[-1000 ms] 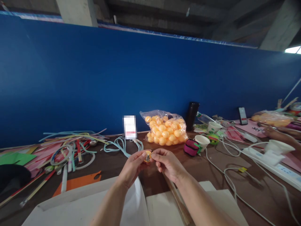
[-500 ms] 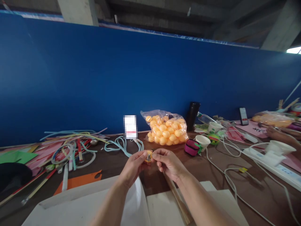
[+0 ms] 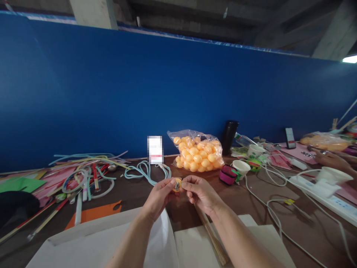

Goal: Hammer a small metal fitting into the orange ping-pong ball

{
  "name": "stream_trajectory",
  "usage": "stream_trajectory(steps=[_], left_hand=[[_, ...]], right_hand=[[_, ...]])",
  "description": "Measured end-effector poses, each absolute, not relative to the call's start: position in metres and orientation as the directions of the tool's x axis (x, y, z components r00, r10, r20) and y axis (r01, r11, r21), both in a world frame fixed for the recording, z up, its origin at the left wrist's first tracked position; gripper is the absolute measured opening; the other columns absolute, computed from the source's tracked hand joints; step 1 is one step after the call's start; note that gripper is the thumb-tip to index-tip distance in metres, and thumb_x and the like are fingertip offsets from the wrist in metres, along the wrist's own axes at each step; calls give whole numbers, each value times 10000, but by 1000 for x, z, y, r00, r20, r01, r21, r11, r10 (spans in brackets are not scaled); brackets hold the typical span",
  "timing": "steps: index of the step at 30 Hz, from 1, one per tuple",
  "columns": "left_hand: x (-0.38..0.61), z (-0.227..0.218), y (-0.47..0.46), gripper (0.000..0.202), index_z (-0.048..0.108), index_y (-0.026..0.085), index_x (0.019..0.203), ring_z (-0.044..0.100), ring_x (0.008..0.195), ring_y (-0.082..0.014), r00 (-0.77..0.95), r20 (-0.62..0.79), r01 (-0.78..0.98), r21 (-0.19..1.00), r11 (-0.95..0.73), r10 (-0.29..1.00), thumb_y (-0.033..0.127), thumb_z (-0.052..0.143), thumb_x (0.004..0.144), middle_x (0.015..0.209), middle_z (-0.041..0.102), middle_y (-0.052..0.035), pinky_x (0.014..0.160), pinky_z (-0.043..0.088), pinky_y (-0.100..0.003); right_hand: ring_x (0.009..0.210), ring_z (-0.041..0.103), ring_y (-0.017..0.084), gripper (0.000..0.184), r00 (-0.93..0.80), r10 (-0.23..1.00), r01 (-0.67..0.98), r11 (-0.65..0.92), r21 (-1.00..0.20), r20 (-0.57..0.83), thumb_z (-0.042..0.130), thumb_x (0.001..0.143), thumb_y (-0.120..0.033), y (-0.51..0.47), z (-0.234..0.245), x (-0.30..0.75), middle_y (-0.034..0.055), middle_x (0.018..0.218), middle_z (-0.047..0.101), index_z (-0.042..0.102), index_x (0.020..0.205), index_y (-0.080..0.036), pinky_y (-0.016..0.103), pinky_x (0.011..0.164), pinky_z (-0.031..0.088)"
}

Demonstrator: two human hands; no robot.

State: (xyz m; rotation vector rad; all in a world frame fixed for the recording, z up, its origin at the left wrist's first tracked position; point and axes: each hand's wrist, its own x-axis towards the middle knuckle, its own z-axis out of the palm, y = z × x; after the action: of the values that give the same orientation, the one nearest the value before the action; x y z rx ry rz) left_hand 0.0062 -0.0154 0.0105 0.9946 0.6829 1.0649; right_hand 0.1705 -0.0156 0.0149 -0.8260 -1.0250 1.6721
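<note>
My left hand (image 3: 157, 197) and my right hand (image 3: 201, 194) meet above the brown table (image 3: 301, 223), both pinching one small orange ball (image 3: 176, 184) that has a little silver metal piece on its near side. The fingers of both hands are closed round it. Behind them lies a clear plastic bag (image 3: 198, 150) full of the same orange balls. Thin wooden sticks (image 3: 212, 238) lie under my right wrist.
White foam boards (image 3: 92, 242) lie near me. Coloured straws and paper strips (image 3: 83, 175) pile at the left, a light-blue cord (image 3: 145, 171) behind. Paper cups (image 3: 240, 167), a black tumbler (image 3: 229, 137), a power strip (image 3: 320, 191), cables and another person's hand (image 3: 330, 158) are at the right.
Both hands stay pinched on the orange ball; they have only shifted slightly right with the camera view.
</note>
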Motion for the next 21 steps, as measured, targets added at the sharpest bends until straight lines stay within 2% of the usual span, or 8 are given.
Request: stream_trajectory(steps=[21], left_hand=[[6, 9, -15, 407, 703, 109, 1013, 550, 695, -143, 383, 21, -361, 924, 128, 924, 442, 662, 783, 805, 630, -85, 627, 449, -256]], right_hand=[[448, 432, 38, 241, -283, 957, -371, -163, -914, -56, 813, 654, -303, -19, 16, 171, 1, 654, 662, 638, 717, -151, 152, 388, 330]])
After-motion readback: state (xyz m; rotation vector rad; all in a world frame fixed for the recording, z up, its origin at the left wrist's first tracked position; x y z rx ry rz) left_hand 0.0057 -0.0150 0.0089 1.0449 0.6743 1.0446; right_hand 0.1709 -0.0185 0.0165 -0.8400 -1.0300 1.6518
